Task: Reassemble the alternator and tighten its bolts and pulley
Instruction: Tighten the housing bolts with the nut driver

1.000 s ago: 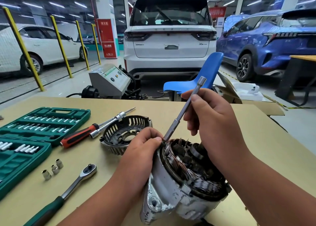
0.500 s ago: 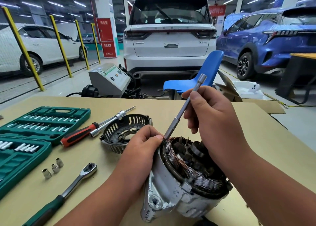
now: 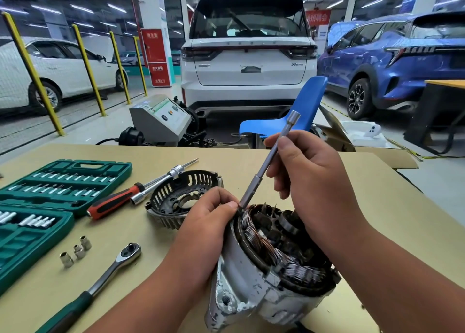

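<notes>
The alternator (image 3: 264, 269) sits on the near side of the tan table (image 3: 377, 207), tipped up so its copper wires show. The left hand (image 3: 206, 232) holds its far left rim, with the fingers curled tight on the edge. The right hand (image 3: 309, 179) has its fingers wrapped round a long metal rod (image 3: 266, 166). The rod leans, and its low tip touches the rim beside the left thumb. The black end cover (image 3: 181, 199) lies just beyond, to the left. Further left lie a red screwdriver (image 3: 113, 203), a ratchet (image 3: 110, 269), three small sockets (image 3: 78, 251) and a green tool case (image 3: 63, 181).
</notes>
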`<state>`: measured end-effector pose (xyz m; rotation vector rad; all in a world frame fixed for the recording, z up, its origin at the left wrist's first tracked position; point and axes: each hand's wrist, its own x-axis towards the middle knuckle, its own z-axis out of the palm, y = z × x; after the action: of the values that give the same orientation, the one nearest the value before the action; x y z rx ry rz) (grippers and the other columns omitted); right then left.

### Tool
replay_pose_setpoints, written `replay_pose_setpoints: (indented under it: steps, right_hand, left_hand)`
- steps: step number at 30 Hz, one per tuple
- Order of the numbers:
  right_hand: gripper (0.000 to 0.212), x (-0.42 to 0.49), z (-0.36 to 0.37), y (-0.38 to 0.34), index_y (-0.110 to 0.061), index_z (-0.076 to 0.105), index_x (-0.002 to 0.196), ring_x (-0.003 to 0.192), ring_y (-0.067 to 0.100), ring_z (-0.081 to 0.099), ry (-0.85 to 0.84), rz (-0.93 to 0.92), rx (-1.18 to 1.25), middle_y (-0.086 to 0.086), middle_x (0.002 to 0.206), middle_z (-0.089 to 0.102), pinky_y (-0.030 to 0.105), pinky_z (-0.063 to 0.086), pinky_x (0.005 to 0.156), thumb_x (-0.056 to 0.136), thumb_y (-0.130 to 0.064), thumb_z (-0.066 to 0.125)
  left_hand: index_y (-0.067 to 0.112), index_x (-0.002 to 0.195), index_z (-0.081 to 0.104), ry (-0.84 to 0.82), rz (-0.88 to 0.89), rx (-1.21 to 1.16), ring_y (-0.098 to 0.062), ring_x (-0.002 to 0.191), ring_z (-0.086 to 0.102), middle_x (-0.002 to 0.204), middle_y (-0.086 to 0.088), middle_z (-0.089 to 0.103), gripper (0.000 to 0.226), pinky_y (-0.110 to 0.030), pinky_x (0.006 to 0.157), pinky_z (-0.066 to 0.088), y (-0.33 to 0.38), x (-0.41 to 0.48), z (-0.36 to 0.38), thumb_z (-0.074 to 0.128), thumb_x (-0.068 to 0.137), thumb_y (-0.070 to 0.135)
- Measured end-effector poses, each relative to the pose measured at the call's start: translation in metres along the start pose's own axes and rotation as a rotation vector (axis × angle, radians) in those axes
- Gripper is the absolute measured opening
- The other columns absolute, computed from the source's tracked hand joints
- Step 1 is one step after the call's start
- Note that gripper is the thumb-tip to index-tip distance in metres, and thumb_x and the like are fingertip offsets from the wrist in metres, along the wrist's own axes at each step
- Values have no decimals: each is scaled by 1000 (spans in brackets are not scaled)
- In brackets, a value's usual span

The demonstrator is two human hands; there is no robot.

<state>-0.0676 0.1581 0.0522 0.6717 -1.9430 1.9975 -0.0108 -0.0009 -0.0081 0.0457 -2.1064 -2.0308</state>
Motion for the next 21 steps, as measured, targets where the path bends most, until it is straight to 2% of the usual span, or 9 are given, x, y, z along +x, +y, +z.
replay_pose_setpoints:
  steps: [5,9,12,19,21]
  right_hand:
    - [25,1,-1,2,-17,56,84,53,18,55,33,-20,-30,0,63,63,35,46,54,106,-26,60]
    - [18,1,-1,0,-18,66,93,54,18,55,18,-9,-27,-1,63,62,36,45,53,107,-25,58]
    - [23,0,-1,-1,-21,73,98,56,18,55,9,12,-11,-1,64,62,38,45,53,108,-19,52]
    - [24,1,-1,1,-15,58,85,54,16,55,20,-11,-44,-1,62,62,30,46,53,106,-26,61]
    - [23,1,-1,1,-15,61,87,54,16,56,17,-12,-46,-1,63,62,31,46,53,106,-27,61]
  left_hand:
    - [17,84,64,-1,-8,-24,-12,64,59,73,-2,62,23,-16,57,49,3,-1,1,53,103,14]
    - [18,83,64,-3,-8,-25,-14,66,58,74,-3,62,24,-16,58,49,4,-2,2,52,103,14]
    - [16,84,63,-8,-7,-26,-15,67,57,75,-4,61,23,-17,58,49,5,-2,2,52,103,13]
    - [16,83,64,-4,-10,-24,-12,66,58,74,-3,61,23,-16,57,48,6,-2,3,52,102,12]
    - [16,84,63,-4,-14,-18,-13,67,57,74,-3,60,22,-16,58,48,6,-2,2,52,102,13]
